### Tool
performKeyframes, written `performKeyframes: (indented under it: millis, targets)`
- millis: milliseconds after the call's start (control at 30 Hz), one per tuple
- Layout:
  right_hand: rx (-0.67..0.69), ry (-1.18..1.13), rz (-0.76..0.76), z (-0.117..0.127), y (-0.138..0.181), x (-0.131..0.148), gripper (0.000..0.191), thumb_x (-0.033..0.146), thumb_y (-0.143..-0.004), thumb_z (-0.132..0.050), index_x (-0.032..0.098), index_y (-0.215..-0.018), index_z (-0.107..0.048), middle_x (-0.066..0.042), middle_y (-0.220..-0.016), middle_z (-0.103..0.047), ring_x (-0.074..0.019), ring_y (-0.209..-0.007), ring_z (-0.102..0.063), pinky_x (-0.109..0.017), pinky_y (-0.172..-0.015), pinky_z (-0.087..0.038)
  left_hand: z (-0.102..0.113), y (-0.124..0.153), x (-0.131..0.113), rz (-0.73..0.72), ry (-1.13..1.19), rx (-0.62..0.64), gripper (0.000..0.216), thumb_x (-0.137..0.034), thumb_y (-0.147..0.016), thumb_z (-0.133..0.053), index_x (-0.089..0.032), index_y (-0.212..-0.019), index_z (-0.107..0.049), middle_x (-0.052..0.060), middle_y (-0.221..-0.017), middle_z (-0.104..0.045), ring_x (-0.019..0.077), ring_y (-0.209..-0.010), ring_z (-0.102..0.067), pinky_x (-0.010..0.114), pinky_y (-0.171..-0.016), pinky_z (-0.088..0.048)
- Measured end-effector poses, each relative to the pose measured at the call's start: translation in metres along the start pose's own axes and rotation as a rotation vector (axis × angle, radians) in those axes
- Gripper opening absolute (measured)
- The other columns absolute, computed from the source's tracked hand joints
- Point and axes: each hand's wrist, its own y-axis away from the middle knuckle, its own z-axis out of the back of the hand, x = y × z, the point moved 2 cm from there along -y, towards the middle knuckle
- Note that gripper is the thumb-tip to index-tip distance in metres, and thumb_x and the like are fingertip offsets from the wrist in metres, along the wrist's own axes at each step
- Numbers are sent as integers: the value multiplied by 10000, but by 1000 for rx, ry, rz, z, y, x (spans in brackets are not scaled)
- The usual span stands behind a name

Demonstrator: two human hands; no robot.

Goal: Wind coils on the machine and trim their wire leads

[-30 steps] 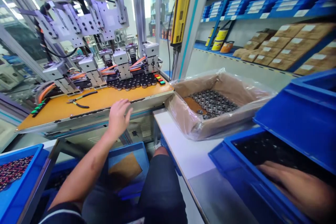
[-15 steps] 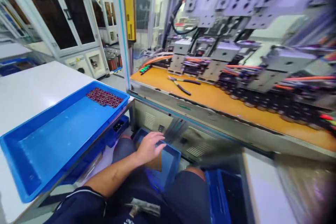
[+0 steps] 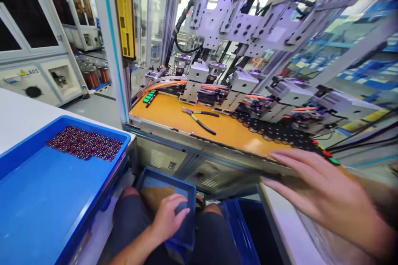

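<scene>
My left hand [image 3: 170, 216] hovers over a blue bin [image 3: 169, 178] between my knees, thumb apart from loosely curved fingers, with nothing in it. On the right, my right hand [image 3: 323, 196] reaches forward, slightly blurred, its fingers stretched out and holding nothing visible. It is near the front edge of the orange machine bed [image 3: 161, 112], above a white surface [image 3: 287, 223]; contact cannot be made out. A row of dark round parts [image 3: 270, 130] runs along the bed beyond that hand. Pliers with black and yellow handles [image 3: 202, 121] lie open on the bed.
A large blue tray [image 3: 34, 198] at left carries many small dark, speckled parts [image 3: 85, 143] in its far end. Metal fixtures [image 3: 199, 74] with orange hoses stand over the bed. A yellow upright guard [image 3: 124, 14] is on the frame post. Another blue bin [image 3: 238, 232] sits beside my right leg.
My right hand has come into clear view at the right, stretched toward the machine's front edge. The view has turned rightward. My left hand stays over the bin, still empty.
</scene>
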Motion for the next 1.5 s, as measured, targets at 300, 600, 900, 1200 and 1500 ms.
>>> performKeyframes:
  millis: [300, 600, 900, 1200, 1500]
  targets:
    - [301, -218, -110, -167, -103, -54, 803, 600, -875, -610, 85, -1461, -418, -246, -1476, -449, -393, -1372, -438, -659, -1072, -423, 62, -70, -10, -67, 55, -86, 261, -334, -763, -777, -253, -1011, -775, 76, -947, -800, 228, -854, -772, 275, -786, -628]
    - [108, -547, -279, -129, -124, -42, 269, 252, -935, -549, 122, -1142, -661, -160, -1047, -712, -300, -942, -689, -481, -815, -608, 116, -178, -132, 375, 370, 148, 427, -532, -837, -674, -187, -1073, -760, 132, -1014, -776, 230, -883, -726, 328, -809, -576]
    - [57, -913, -547, -35, -181, -5, 382, 241, -898, -630, 170, -1269, -574, -117, -1233, -663, -222, -1160, -632, -358, -1027, -528, 145, -243, -211, 483, 719, -23, 500, -538, -833, -685, -147, -1141, -735, 156, -1194, -725, 297, -1133, -660, 464, -1073, -445]
    - [586, -2247, -921, -27, -198, -27, 667, 678, -904, -448, 59, -1064, -634, -183, -880, -696, -240, -730, -696, -386, -668, -578, 165, -272, -248, 199, 691, 171, 507, -621, -718, -755, -185, -972, -794, 149, -1106, -738, 364, -1219, -602, 530, -1089, -430]
    - [504, -2393, -896, -29, -217, -52, 549, 606, -900, -529, 131, -1173, -563, -127, -969, -667, -169, -705, -631, -303, -635, -524, 168, -290, -226, -30, 140, 168, 769, -771, -860, -414, -152, -1241, -664, 159, -1002, -755, 261, -890, -738, 398, -783, -612]
